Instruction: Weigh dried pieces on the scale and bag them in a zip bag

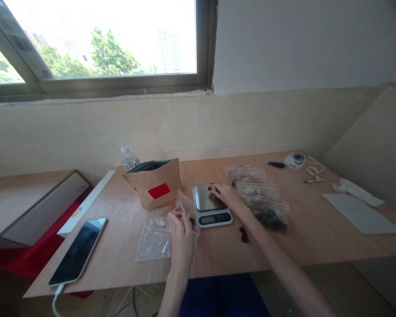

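My left hand (181,224) is closed on the edge of a small clear zip bag (187,203) with a few pale and dark pieces in it. Over the steel plate of a white digital kitchen scale (209,200), my right hand (222,193) has its fingers pinched at a small dark piece (210,189). The scale's display (207,219) is too dim to read. Left of my left hand lie flat clear plastic bags (153,242). One black piece (243,234) rests on the table below my right forearm.
A brown paper pouch (161,176) with a red label stands open behind my left hand. Several filled zip bags (272,218) lie in a row at right. A phone (79,251) on a cable, a water bottle (129,159), a screwdriver (275,164), a dome camera (294,160) and white paper (361,213) surround them.
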The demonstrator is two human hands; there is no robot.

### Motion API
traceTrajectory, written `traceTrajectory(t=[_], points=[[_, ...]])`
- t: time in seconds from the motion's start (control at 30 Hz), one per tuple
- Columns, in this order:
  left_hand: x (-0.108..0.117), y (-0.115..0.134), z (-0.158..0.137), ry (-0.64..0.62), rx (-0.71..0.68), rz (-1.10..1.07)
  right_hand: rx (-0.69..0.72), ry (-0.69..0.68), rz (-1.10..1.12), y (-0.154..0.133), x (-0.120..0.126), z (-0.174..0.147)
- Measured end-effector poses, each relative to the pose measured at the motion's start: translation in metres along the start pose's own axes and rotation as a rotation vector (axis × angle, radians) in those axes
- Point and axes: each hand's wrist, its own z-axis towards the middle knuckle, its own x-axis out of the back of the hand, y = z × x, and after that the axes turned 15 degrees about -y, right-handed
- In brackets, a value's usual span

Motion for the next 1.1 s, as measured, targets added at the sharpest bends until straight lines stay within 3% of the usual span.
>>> traceTrajectory(t=[0.17, 0.33, 0.47, 0.6, 0.73, 0.87, 0.97, 1.1], points=[[0.0, 0.0, -0.001, 0.008, -0.004, -0.002, -0.05, 0.078, 0.22, -0.004, 0.003, -0.002], [-0.002, 0.0, -0.002, -0.01, -0.024, 0.013, 0.01, 0.253, 0.862, -0.035, 0.017, -0.001], [-0.006, 0.0, -0.002, -0.001, -0.036, 0.023, 0.064, 0.191, 1.171, -0.067, 0.028, -0.004], [-0.008, 0.001, -0.003, -0.006, -0.037, 0.021, 0.054, 0.056, 1.082, -0.083, 0.023, -0.007], [-0.009, 0.001, -0.004, -0.009, 0.004, 0.031, -0.017, 0.02, 0.955, -0.091, 0.016, -0.009], [-0.009, -0.001, -0.004, 0.011, 0.009, 0.006, 0.019, 0.007, 0.972, -0.094, 0.02, -0.01], [-0.008, -0.005, -0.003, 0.038, 0.028, -0.013, 0.008, 0.087, 0.915, -0.077, 0.024, -0.006], [-0.006, -0.008, -0.002, 0.044, 0.029, -0.029, -0.117, 0.263, 0.454, -0.031, 0.015, 0.004]])
